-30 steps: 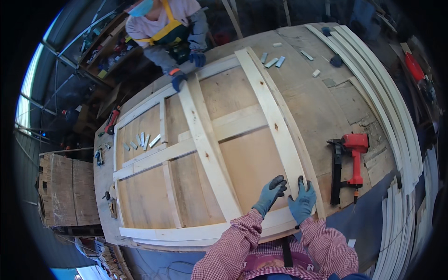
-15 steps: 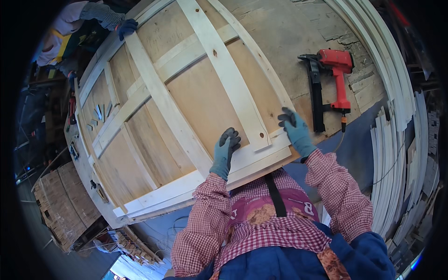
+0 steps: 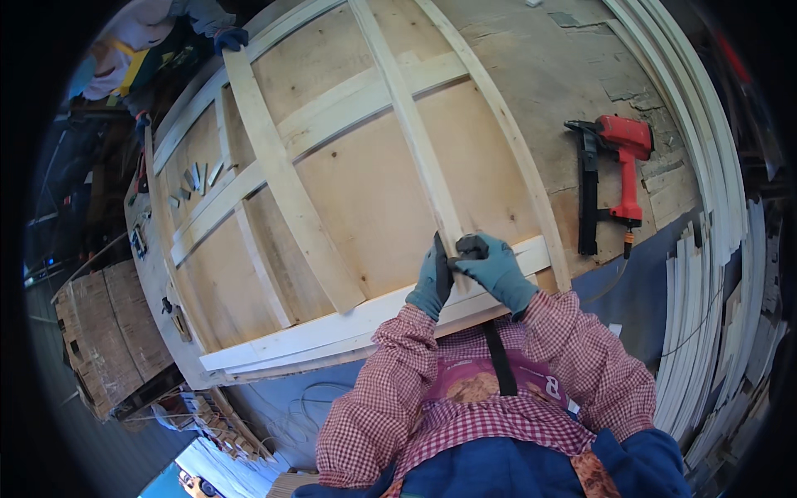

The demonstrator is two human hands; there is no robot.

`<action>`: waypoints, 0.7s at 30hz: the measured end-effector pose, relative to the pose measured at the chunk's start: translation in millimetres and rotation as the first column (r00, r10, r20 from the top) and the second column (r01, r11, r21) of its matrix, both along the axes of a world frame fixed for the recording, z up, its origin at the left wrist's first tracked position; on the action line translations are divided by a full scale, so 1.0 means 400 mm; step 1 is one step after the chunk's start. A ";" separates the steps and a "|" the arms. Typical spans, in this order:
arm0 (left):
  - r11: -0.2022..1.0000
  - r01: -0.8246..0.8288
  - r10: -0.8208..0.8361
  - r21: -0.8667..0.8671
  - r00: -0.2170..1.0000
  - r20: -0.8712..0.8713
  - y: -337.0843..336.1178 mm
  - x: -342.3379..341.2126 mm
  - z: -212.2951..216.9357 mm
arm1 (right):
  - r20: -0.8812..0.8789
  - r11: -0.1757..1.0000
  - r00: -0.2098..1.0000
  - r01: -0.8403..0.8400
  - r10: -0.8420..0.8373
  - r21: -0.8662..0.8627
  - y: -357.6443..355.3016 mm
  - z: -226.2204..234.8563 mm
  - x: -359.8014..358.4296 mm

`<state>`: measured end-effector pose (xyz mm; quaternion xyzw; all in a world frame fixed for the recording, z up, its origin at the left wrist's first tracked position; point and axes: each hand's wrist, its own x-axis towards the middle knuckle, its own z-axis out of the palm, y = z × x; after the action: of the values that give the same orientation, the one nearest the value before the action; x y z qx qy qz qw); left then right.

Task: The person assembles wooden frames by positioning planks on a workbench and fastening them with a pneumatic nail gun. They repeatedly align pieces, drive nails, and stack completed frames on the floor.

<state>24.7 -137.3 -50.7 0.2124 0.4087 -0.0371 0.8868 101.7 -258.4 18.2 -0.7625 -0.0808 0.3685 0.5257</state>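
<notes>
A pale wooden frame of slats lies on a plywood panel. Both my hands wear grey-blue gloves and meet at the near end of one long slat, where it joins the bottom rail. My left hand clasps the slat's left side. My right hand is curled over the slat's end, thumb touching my left hand. A second loose slat lies at a slant to the left.
A red nail gun lies on the table right of the frame. Bundles of white strips curve along the right side. A co-worker's blue-gloved hand holds the frame's far end. Left stands a wooden crate. Small metal pieces rest on the panel.
My hands were apart on the bottom rail; they have drawn together at the near end of the long slat. My head has leaned closer over the frame.
</notes>
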 end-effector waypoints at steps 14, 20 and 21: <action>0.991 -0.082 0.076 0.108 0.995 0.058 0.071 -0.024 0.197 | -0.239 0.963 0.971 0.054 0.011 0.264 0.109 0.128 -0.058; 0.825 -0.139 0.214 0.548 0.974 -0.075 0.094 -0.078 0.175 | -0.133 0.958 0.980 -0.111 0.150 0.263 0.151 0.164 -0.090; 0.796 -0.127 0.235 0.592 0.966 -0.108 0.090 -0.092 0.180 | -0.132 0.959 0.974 -0.150 0.185 0.240 0.149 0.163 -0.095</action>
<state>-12.0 -101.4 21.3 0.4284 0.4956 0.1558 0.7393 63.6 -198.7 83.3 -0.6569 -0.1465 0.4574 0.5812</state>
